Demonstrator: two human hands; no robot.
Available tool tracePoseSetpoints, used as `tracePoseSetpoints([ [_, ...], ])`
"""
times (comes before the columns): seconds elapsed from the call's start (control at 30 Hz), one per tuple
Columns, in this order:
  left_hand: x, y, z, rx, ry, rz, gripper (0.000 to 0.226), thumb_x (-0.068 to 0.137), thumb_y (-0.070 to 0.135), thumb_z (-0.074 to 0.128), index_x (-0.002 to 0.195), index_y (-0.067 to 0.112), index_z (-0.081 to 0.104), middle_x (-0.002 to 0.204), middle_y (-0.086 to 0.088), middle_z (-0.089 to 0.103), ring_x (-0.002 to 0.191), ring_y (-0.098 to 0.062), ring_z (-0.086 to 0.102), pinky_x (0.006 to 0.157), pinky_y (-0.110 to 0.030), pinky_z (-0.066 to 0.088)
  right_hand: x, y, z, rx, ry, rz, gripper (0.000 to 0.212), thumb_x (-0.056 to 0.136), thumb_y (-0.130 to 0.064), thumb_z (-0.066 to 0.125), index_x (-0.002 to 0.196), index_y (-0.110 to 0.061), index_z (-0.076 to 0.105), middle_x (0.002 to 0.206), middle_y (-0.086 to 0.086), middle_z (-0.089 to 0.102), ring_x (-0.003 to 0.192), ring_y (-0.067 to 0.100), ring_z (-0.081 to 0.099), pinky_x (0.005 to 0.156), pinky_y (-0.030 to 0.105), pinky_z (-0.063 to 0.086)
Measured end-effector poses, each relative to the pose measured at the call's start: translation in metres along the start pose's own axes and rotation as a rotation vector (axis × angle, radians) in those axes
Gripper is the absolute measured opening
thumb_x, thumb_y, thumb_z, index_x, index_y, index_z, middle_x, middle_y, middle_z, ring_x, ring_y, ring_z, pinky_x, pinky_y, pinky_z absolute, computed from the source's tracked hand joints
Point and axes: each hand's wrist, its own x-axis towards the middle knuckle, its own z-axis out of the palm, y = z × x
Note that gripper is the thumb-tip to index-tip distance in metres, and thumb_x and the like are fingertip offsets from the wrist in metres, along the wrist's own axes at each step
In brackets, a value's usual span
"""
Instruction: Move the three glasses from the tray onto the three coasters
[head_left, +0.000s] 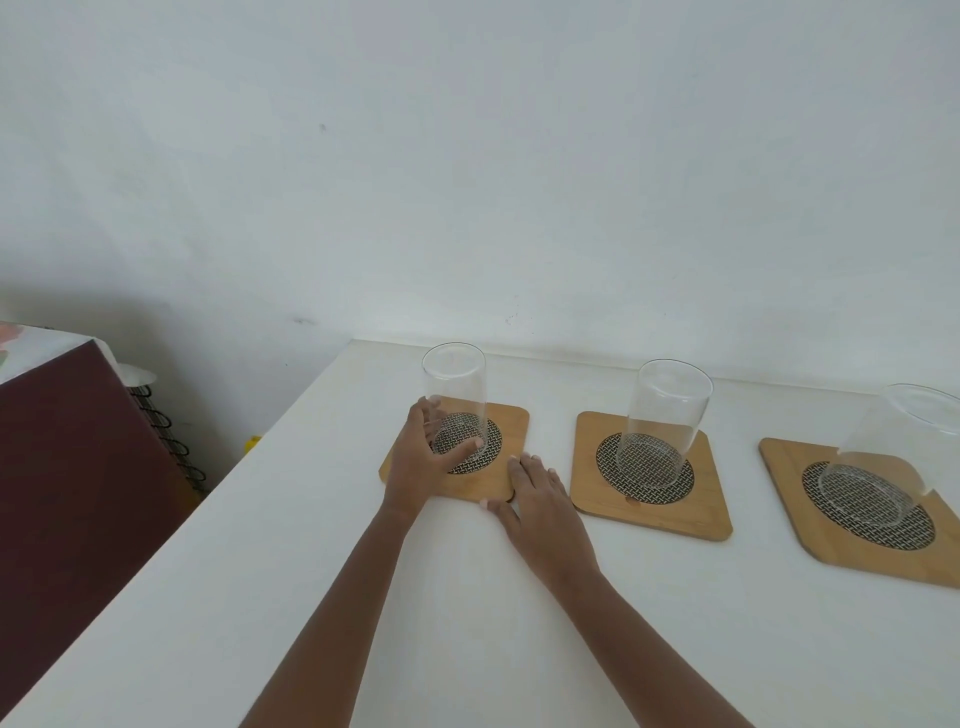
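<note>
Left hand (423, 460) wraps the base of a tall clear glass (455, 400) standing upright on the wooden coaster (457, 454) (woven black-and-white centre). Right hand (540, 501) lies flat and open just beside it, fingertips touching that coaster's near corner.

The three glasses, left (455, 400), middle (660, 423) and right (893, 457), are showing clear, smooth, glossy glass. The coasters (511, 415) (589, 431) (779, 457) are looking like matt, pale brown wood, each carrying a round inset of black-and-white woven mesh. The desk (311, 571) is appearing smooth, white and matt, and the wall (467, 156) is looking like matt white paint.
</note>
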Motion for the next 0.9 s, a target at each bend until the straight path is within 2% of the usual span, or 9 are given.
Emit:
tracePoseSetpoints([
  [0.17,0.0,-0.001,0.003,0.024,0.026,0.006,0.077,0.066,0.023,0.081,0.13,0.011,0.039,0.126,-0.007,0.055,0.107,-0.011,0.05,0.094,-0.024,0.039,0.001,0.0,0.001,-0.009,0.002,0.002,0.06,0.093,-0.04,0.043,0.14,-0.008,0.026,0.15,0.007,0.029,0.141,0.015,0.021,0.118,0.029,0.009],
  [0.4,0.0,-0.002,0.004,0.04,0.037,0.02,0.072,0.066,0.023,0.081,0.125,0.011,0.041,0.116,0.002,0.053,0.105,-0.009,0.049,0.089,-0.021,0.038,0.001,0.0,0.0,-0.016,0.012,-0.001,0.06,0.093,-0.04,0.043,0.14,-0.008,0.026,0.149,0.007,0.03,0.141,0.015,0.022,0.118,0.029,0.011],
  [0.67,0.001,-0.005,0.005,0.055,0.029,-0.002,0.078,0.066,0.025,0.081,0.13,0.01,0.038,0.124,-0.004,0.055,0.109,-0.01,0.05,0.091,-0.021,0.037,0.001,0.0,0.001,-0.026,0.019,-0.005,0.06,0.093,-0.04,0.043,0.14,-0.007,0.026,0.15,0.007,0.03,0.141,0.015,0.022,0.118,0.029,0.012],
  [0.77,-0.001,-0.006,0.007,0.081,0.053,0.009,0.081,0.067,0.023,0.081,0.132,0.007,0.035,0.129,-0.009,0.053,0.119,-0.018,0.05,0.095,-0.026,0.039,-0.001,-0.001,0.001,-0.033,0.023,0.005,0.061,0.093,-0.041,0.042,0.141,-0.007,0.024,0.15,0.007,0.029,0.141,0.015,0.022,0.118,0.029,0.011],
  [0.9,-0.01,-0.006,0.007,0.127,0.09,0.027,0.1,0.066,0.019,0.081,0.142,0.007,0.017,0.144,-0.015,0.035,0.135,-0.024,0.033,0.108,-0.03,0.03,-0.006,-0.004,0.0,-0.008,0.036,0.025,0.063,0.094,-0.04,0.041,0.143,-0.007,0.018,0.152,0.01,0.027,0.141,0.019,0.023,0.117,0.029,0.017],
])
